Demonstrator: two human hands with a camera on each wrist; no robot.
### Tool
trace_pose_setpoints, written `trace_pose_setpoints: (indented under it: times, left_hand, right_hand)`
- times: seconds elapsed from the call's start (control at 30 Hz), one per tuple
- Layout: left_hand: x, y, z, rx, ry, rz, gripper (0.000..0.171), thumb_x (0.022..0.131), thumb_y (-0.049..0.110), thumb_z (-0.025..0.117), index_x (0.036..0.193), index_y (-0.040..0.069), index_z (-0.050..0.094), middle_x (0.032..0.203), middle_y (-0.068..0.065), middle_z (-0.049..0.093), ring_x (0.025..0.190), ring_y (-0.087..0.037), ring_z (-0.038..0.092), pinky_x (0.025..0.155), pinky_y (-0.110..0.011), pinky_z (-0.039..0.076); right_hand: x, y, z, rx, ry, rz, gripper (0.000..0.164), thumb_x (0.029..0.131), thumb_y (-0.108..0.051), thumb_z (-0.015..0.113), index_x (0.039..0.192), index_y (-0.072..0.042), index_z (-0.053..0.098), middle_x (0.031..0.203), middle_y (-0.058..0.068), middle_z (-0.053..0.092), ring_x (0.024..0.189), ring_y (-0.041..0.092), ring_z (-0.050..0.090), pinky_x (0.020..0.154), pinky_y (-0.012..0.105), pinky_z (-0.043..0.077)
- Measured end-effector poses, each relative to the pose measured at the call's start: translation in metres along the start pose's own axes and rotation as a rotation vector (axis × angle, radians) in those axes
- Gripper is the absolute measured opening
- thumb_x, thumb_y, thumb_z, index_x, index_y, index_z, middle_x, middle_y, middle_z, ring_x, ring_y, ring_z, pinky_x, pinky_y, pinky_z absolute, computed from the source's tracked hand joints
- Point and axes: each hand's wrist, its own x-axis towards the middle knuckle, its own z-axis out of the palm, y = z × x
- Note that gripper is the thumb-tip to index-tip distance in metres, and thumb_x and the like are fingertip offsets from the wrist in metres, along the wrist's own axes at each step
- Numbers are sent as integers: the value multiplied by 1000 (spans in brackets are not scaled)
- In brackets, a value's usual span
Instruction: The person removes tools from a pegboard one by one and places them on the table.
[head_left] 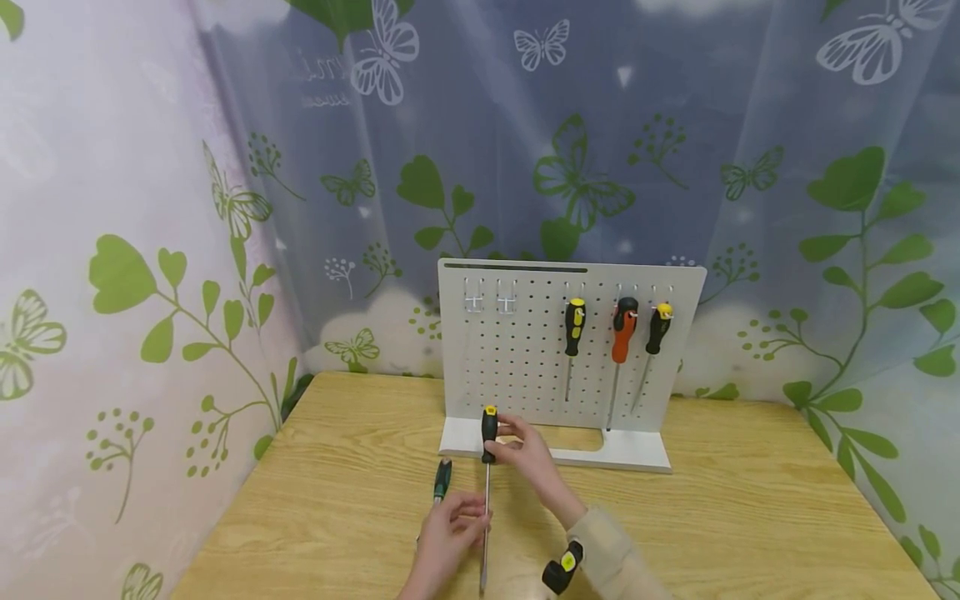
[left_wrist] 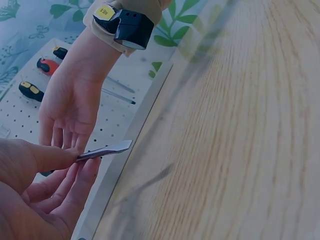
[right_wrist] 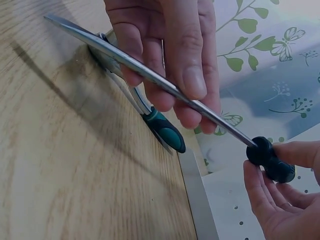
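Note:
A long flat-blade screwdriver with a black handle and yellow end is held above the table, handle toward the pegboard. My right hand pinches its handle between thumb and fingers. The thumb and fingers of my left hand pinch the steel shaft, whose flat blade sticks out past them in the left wrist view. Beyond the left hand in the head view lies a tool with a green and black handle; the right wrist view shows its handle and metal part on the table, partly hidden by fingers.
Behind the hands stands a white pegboard on a white base. Three screwdrivers hang at its right: black-yellow, red-black and yellow-topped black. Two clear hooks sit at its upper left. Patterned curtains surround the wooden table.

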Motion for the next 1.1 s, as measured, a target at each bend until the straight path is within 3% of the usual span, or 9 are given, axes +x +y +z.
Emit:
trace_pose_setpoints:
  times: [0.3,0.47,0.57,1.1]
  left_hand:
    - [-8,0,-2,42,-7,-3,24,89,-4,72,112,-9,65,97,-16,71,81,-23,71,63,-31,62]
    - [-13,-1,-2,63,-21,-24,26,89,-3,72,113,-9,65,97,-14,71,81,-23,71,63,-29,62]
    - [-15,-3,-4,71,-39,-31,27,88,-5,72,113,-10,65,97,-14,71,80,-23,71,63,-26,61]
    - [-24,-9,-10,115,-103,-132,27,89,-4,73,113,-10,64,96,-11,71,80,-22,72,64,-27,62]
  right_hand:
    - [-4,8,4,6,-2,-1,55,91,0,71,138,15,47,118,32,62,79,21,70,75,38,63]
    - [-8,13,4,19,-30,-8,57,90,1,71,138,17,44,117,33,61,91,29,72,78,42,63]
    - [-10,17,5,3,-44,0,59,90,0,72,139,17,43,117,32,61,95,32,71,78,39,63]
    - [-18,34,10,-54,-104,16,61,89,2,73,140,17,43,120,32,60,81,21,70,70,36,64]
